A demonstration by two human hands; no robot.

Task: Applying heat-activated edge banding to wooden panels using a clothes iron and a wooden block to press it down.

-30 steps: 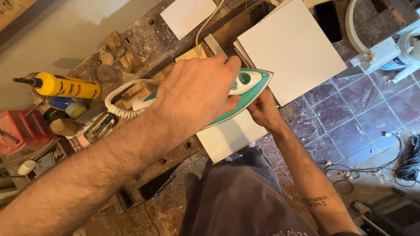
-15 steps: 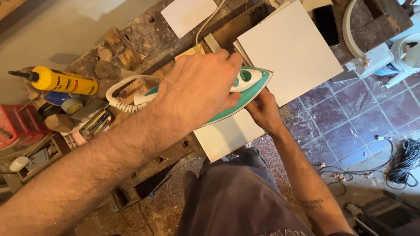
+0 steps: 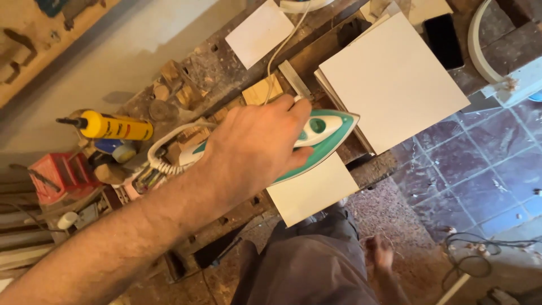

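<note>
Here, left hand grip closed over green-white iron, handle hidden, white panel beneath, right hand hanging empty.

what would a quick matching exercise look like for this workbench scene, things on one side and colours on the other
Things:
1. clothes iron
2. sealant tube
3. large square panel
4. crate

Colours:
a. red
b. white
c. green and white
d. yellow

Pairs: 1-c, 2-d, 3-b, 4-a

The left hand grips the iron's handle.

Yellow cartridge (black-nozzled), bench left
</note>
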